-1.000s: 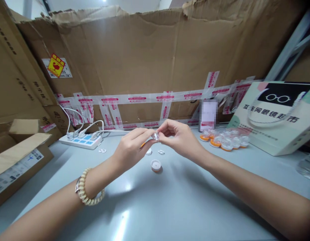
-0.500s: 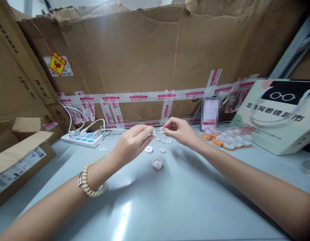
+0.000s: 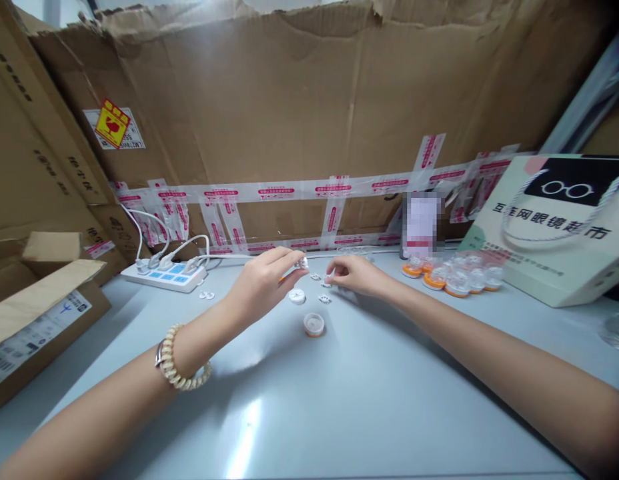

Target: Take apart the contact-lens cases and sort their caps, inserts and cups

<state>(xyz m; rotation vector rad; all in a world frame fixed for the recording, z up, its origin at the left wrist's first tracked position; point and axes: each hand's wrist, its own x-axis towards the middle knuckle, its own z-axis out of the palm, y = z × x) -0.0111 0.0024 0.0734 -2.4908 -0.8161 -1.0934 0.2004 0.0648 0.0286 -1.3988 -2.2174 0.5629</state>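
My left hand (image 3: 267,279) is raised above the table, its fingers closed on a small clear-and-white plastic piece (image 3: 302,263). Down at the tabletop, my right hand (image 3: 358,275) pinches a small flat white piece (image 3: 326,283) between thumb and fingertips. Other little white pieces lie close by, one in front (image 3: 324,299) and one behind (image 3: 315,277). A round white disc (image 3: 296,296) rests below my left fingertips. Nearer to me, a small round clear cup with an orange base (image 3: 314,325) stands upright.
At the left are a white power strip (image 3: 164,277) with plugs, two small white pieces (image 3: 206,295) and an open cardboard box (image 3: 44,320). At the right, several clear containers with orange bases (image 3: 457,287) stand beside a paper bag (image 3: 554,267). Large cardboard (image 3: 289,120) closes off the back.
My right hand has come down from its raised position to the loose white pieces on the table. The left hand stays nearly in place, still holding its clear-and-white piece.
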